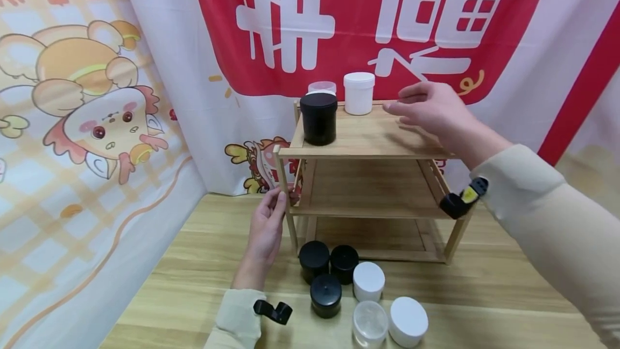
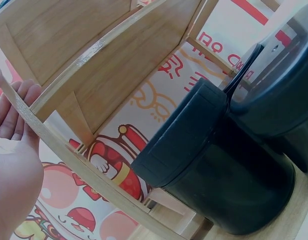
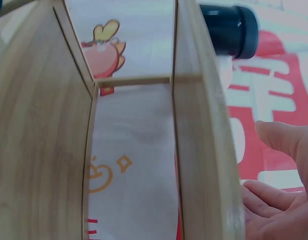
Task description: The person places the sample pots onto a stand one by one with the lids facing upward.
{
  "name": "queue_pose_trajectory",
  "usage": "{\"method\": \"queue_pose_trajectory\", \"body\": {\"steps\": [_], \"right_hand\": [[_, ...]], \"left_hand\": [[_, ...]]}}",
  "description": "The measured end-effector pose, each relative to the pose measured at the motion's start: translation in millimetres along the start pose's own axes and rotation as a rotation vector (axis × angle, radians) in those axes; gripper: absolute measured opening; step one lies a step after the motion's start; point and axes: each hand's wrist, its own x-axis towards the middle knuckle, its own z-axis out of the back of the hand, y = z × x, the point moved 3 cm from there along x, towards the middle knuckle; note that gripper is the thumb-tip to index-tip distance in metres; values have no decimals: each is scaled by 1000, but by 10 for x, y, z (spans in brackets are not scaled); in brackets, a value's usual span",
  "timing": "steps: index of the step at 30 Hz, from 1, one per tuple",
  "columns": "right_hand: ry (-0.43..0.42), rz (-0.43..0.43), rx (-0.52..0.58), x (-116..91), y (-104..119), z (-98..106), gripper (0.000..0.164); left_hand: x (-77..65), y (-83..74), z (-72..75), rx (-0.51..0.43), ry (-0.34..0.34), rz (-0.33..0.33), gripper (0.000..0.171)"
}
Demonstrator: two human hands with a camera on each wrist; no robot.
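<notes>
A three-tier wooden shelf (image 1: 382,147) stands before me. My left hand (image 1: 267,222) holds its left front post, with the thumb in front and fingers behind; the left wrist view shows this hand (image 2: 16,160) at the post too. Over the right part of the top board, my right hand (image 1: 431,106) hovers with fingers extended and nothing in them. A white lidded jar (image 1: 359,94) stands just left of those fingertips. Farther left on the board are a black jar (image 1: 318,120) and, partly hidden behind it, a clear-topped jar (image 1: 322,88).
On the wooden table (image 1: 184,284) in front of the shelf stand several jars: black ones (image 1: 326,295), white-lidded ones (image 1: 408,321) and a clear one (image 1: 370,323). A printed cloth (image 1: 160,26) with a red panel hangs behind and to the left.
</notes>
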Motion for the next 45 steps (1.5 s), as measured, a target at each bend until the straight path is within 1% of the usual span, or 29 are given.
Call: {"method": "queue_pose_trajectory", "body": {"steps": [3, 6, 10, 13, 16, 17, 20, 24, 27, 30, 33, 35, 38, 40, 41, 45], "right_hand": [[22, 42, -6, -144, -88, 51, 87], [35, 68, 12, -283, -183, 96, 87], [43, 97, 94, -444, -319, 154, 83], [37, 110, 141, -557, -443, 219, 77], [24, 118, 160, -653, -574, 285, 67], [16, 126, 166, -683, -615, 302, 64], [-1, 171, 234, -762, -727, 325, 53], [0, 274, 418, -856, -861, 274, 44], [19, 334, 516, -908, -967, 209, 42], [44, 363, 550, -948, -1086, 148, 42], [50, 364, 535, -981, -1194, 88, 41], [56, 380, 556, -997, -1257, 45, 41], [56, 386, 557, -1028, -1341, -17, 41], [75, 405, 577, -1037, -1411, -61, 40], [74, 403, 568, -1046, -1447, -83, 40], [80, 410, 559, -1069, -1603, -173, 41]], "left_hand": [[-4, -6, 11, -2, -8, -1, 41], [-6, -8, 19, 1, -7, 1, 40], [-10, -12, 29, -4, -16, 4, 34], [-15, -15, 31, -13, -21, 10, 31], [-15, -19, 22, -13, -16, 11, 29], [-15, -21, 18, -11, -14, 10, 28], [-16, -24, 11, -11, -12, 4, 27], [-24, -25, 10, -12, -13, 3, 27], [-31, -29, 6, -9, -7, -4, 33], [-31, -29, 2, -6, -2, -8, 40], [-29, -26, -1, -2, 1, -8, 43], [-27, -21, -1, -3, 0, -6, 40], [-26, -16, -1, -3, -3, -4, 32], [-26, -13, -3, -2, -5, 3, 27], [-26, -13, -4, 0, -4, 4, 25], [-23, -14, -9, 18, 0, 6, 28]]}}
